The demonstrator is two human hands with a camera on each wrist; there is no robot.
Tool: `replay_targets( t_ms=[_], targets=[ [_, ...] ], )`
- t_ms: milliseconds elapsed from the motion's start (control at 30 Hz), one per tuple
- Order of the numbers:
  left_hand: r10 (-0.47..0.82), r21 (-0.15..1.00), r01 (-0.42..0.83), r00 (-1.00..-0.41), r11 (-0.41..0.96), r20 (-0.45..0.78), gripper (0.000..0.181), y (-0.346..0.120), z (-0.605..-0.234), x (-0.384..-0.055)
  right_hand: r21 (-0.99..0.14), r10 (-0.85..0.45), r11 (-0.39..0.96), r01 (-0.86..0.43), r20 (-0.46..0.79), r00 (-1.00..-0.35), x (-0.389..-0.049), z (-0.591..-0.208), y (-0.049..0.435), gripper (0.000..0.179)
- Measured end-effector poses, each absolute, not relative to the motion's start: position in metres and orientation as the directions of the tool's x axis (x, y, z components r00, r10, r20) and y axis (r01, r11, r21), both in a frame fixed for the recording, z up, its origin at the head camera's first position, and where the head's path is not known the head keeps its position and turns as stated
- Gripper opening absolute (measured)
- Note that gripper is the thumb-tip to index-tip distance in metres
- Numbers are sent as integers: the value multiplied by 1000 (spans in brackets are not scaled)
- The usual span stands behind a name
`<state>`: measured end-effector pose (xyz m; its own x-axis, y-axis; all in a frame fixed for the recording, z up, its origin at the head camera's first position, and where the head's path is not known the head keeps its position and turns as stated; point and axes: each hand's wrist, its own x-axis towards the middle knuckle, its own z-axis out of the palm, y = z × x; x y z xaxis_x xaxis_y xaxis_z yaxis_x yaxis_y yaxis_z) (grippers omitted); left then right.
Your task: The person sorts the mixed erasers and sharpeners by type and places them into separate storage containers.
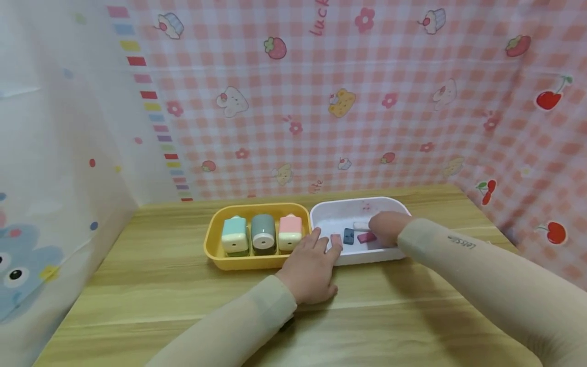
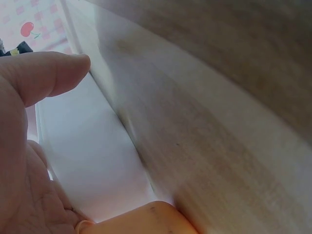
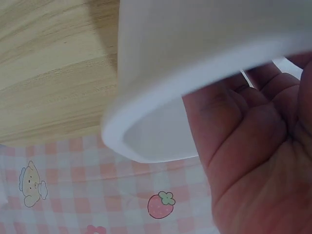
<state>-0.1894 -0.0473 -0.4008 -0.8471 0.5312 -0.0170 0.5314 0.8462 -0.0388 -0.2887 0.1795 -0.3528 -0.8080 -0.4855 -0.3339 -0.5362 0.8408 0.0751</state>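
Observation:
My left hand (image 1: 309,267) rests where the yellow tray (image 1: 252,264) and the white tray (image 1: 367,256) meet, its fingers spread over their front rims. In the left wrist view its thumb (image 2: 61,73) stands out straight beside the white tray's wall. My right hand (image 1: 389,228) reaches over the right end of the white tray; the rim hides its fingertips in the right wrist view, so I cannot tell whether it holds anything. Near it in the tray lie a white block (image 1: 361,226), a magenta block (image 1: 367,237), a dark blue block (image 1: 348,236) and a pink block (image 1: 337,240).
Inside the yellow tray stand a teal-topped container (image 1: 235,234), a grey-topped one (image 1: 263,233) and a pink-topped one (image 1: 290,232), each with a small front hole. Both trays sit side by side on a wooden table (image 1: 151,285) before a checked cloth (image 1: 298,102).

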Motion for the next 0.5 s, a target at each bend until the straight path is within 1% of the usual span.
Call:
replay_targets(
  t_ms=[300, 500],
  targets=[
    [546, -51, 546, -838, 836, -14, 97, -42, -402, -190, 83, -486, 837, -541, -340, -805, -286, -359, 185, 11],
    [561, -68, 560, -828, 825, -20, 97, -37, -402, -193, 44, -466, 857, -513, -356, -810, -288, -362, 195, 10]
  ],
)
